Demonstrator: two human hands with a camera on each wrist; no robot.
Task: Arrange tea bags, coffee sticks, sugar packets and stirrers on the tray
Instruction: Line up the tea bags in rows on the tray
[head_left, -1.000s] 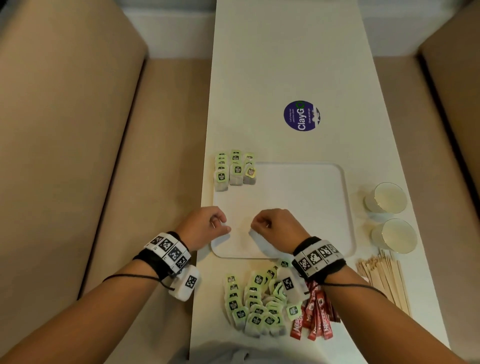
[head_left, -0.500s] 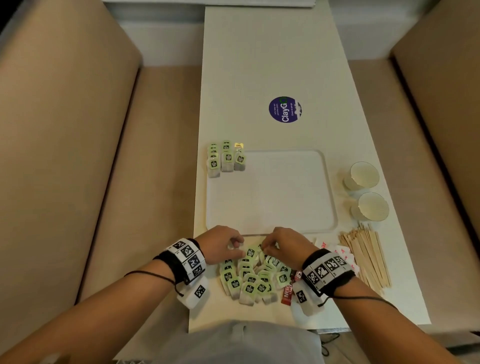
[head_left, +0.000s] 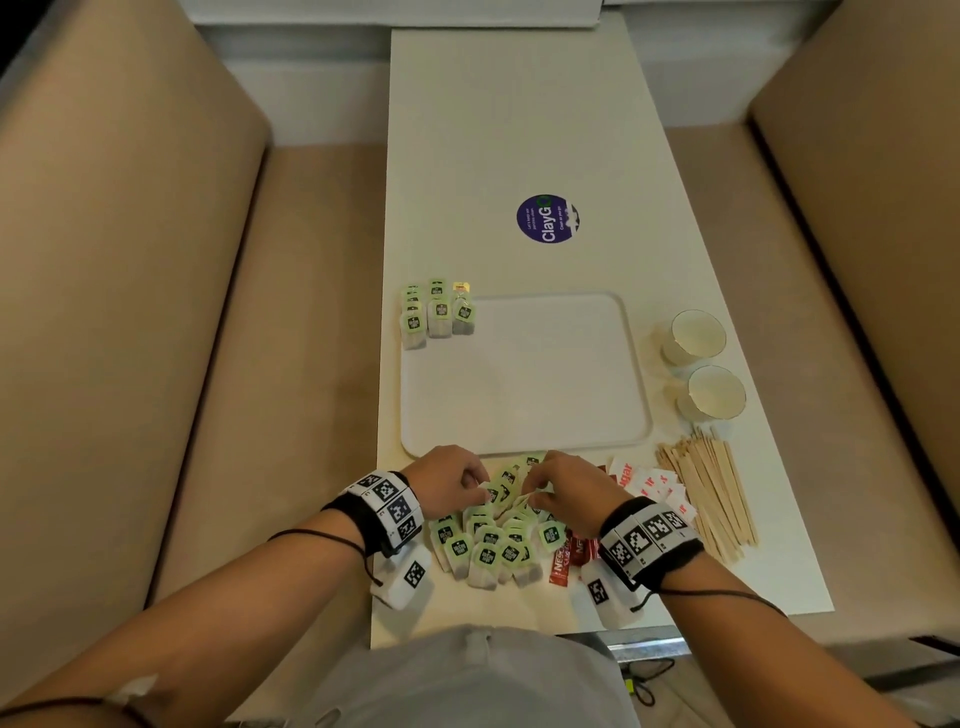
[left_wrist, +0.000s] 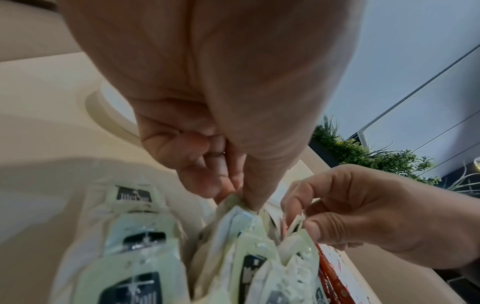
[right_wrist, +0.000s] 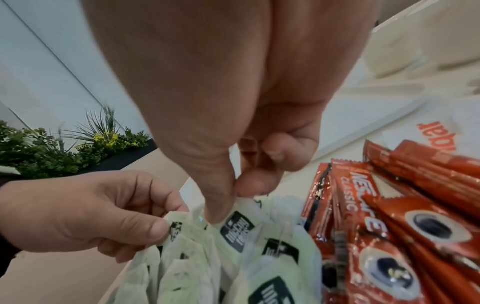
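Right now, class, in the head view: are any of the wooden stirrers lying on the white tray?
No: the wooden stirrers lie in a bundle on the table beside the white tray, off its near right corner.

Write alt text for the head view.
Both hands, left hand and right hand, pinch tea bags from the loose pile just below a white tray. Three short rows of tea bags sit at its far left corner.

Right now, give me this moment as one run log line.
left hand: pinching tea bag in pile | right hand: pinching tea bag | tray: three tea bag rows at far-left corner | coffee sticks, sugar packets, stirrers: off tray
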